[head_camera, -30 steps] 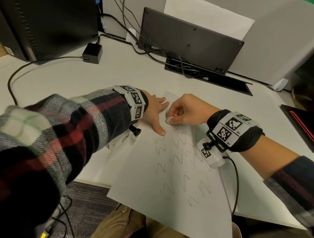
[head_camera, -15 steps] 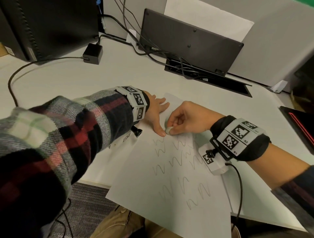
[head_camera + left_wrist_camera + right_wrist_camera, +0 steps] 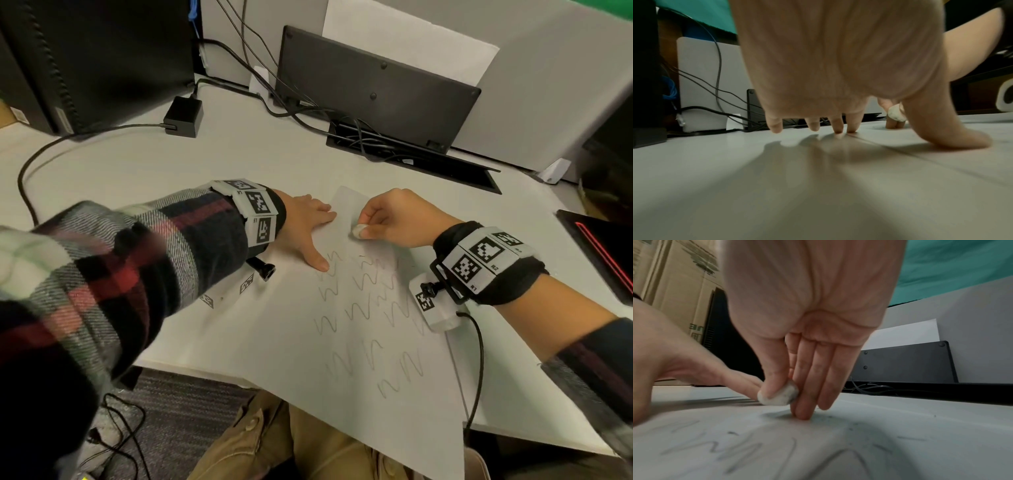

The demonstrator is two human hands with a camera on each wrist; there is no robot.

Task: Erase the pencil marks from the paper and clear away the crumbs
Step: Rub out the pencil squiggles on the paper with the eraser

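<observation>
- We see a white sheet of paper (image 3: 294, 342) lying on the pale tabletop (image 3: 137, 171), skewed, with its near corner hanging past the tabletop edge over the person's lap.
- Grey zigzag pencil marks (image 3: 370, 305) fill the middle of the sheet in rows; the strip near the far corner is bare.
- Our right hand (image 3: 394, 219) pinches a small, rounded, grey-smudged eraser (image 3: 358, 231) between thumb and forefinger, over the far part of the sheet.
- Our left hand (image 3: 308, 229) lies spread and flat, fingers at the sheet's left edge, thumb tip pressed on the paper beside the topmost marks.
- The right wrist view alone shows the other fingers (image 3: 807, 386) straight, their tips touching the sheet, the eraser (image 3: 779, 395) just above it, and dark crumbs (image 3: 851, 429) scattered near those tips.
- The left wrist view shows the fingertips (image 3: 838, 128) on the surface and the eraser (image 3: 896, 113) beyond the thumb.
- Behind the sheet a black upturned keyboard (image 3: 376, 85) leans against the partition, above a cable slot (image 3: 411, 154) with tangled cords; a black power adapter (image 3: 183, 116) sits at far left.
- The right wrist camera (image 3: 435, 305) covers part of the marks in the head view.
</observation>
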